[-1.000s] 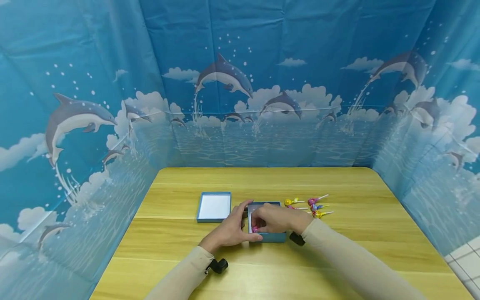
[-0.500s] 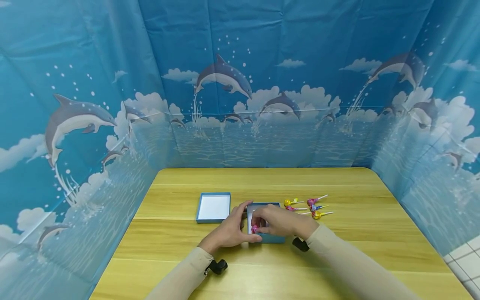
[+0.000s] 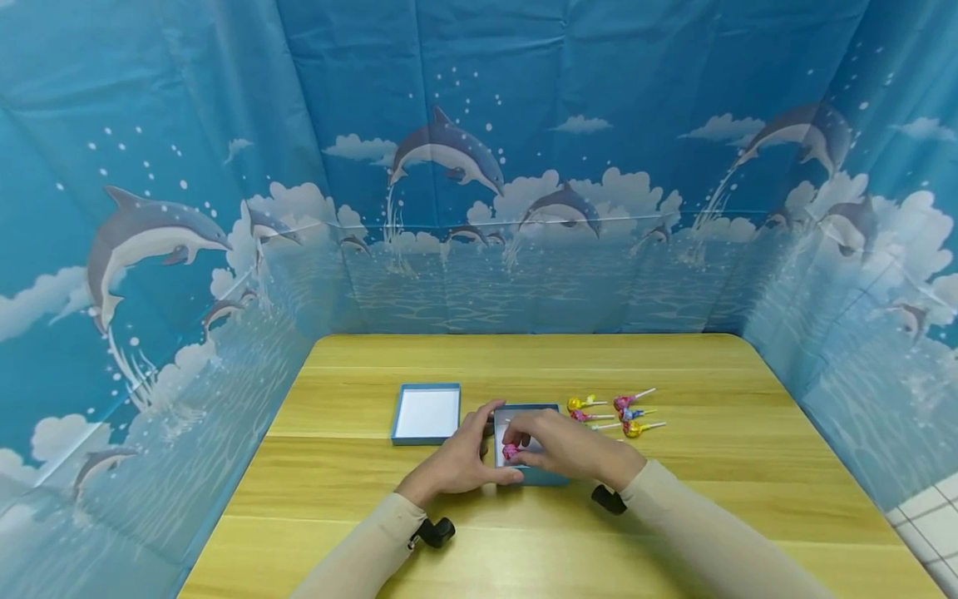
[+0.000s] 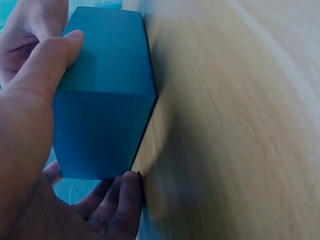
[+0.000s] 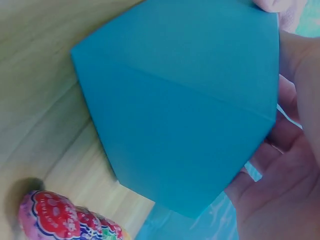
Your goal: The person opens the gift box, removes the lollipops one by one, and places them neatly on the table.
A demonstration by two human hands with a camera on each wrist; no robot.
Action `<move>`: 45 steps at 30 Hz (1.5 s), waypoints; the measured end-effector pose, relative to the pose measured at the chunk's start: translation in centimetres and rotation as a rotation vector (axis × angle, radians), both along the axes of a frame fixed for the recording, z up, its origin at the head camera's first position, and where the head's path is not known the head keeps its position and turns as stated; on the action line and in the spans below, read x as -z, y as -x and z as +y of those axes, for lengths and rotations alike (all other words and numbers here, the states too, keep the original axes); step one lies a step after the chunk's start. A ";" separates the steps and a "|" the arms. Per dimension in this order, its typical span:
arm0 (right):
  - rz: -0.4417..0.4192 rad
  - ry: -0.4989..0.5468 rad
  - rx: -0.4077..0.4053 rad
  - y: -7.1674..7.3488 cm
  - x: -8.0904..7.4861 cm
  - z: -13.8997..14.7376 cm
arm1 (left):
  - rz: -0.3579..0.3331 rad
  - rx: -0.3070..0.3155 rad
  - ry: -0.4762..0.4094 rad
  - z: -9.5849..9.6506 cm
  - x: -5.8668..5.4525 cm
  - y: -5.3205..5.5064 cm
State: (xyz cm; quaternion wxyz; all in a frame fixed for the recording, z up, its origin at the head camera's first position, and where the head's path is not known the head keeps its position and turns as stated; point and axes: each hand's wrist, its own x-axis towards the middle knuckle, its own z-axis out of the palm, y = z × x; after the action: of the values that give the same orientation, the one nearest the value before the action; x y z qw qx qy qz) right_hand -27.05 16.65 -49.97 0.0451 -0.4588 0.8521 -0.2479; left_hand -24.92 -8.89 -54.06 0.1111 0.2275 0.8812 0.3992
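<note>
A blue box (image 3: 545,477) stands uncovered on the table, its inside pale. My left hand (image 3: 458,462) grips it from the left, thumb on the front wall and fingers spread round toward the back. In the left wrist view the thumb presses on one blue face of the box (image 4: 107,55). My right hand (image 3: 565,445) reaches over the box's right wall and pinches a pink lollipop (image 3: 511,452) within the opening, close to the left front corner. The right fingers hide much of the box's inside. The right wrist view shows mainly the outer walls of the box (image 5: 175,100).
Left of the box lies a square blue lid (image 3: 427,414), white inside up. Several wrapped lollipops, among them a yellow one (image 3: 634,429) and a blue one (image 3: 630,414), lie to the right of the box. A dolphin-printed curtain (image 3: 479,283) surrounds the wooden table (image 3: 479,358).
The pink lollipop's head has come further into sight between the right fingers. My right hand and forearm have shifted slightly right. The left hand keeps its grip on the box.
</note>
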 end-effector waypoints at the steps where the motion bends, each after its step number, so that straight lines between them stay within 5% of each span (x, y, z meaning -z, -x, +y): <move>1: 0.006 0.006 0.008 -0.1 0.0 0.1 | 0.001 0.001 0.002 0.0 0.0 0.0; 45: 0.097 0.203 0.179 -2.4 0.3 3.9 | 0.007 -0.017 0.015 0.1 0.3 0.0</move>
State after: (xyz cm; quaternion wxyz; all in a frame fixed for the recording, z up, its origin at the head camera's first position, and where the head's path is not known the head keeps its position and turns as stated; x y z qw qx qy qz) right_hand -24.67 20.50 -50.31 -0.0653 -0.3946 0.8612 -0.3135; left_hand -24.94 -8.80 -54.39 0.1062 0.2209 0.8864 0.3926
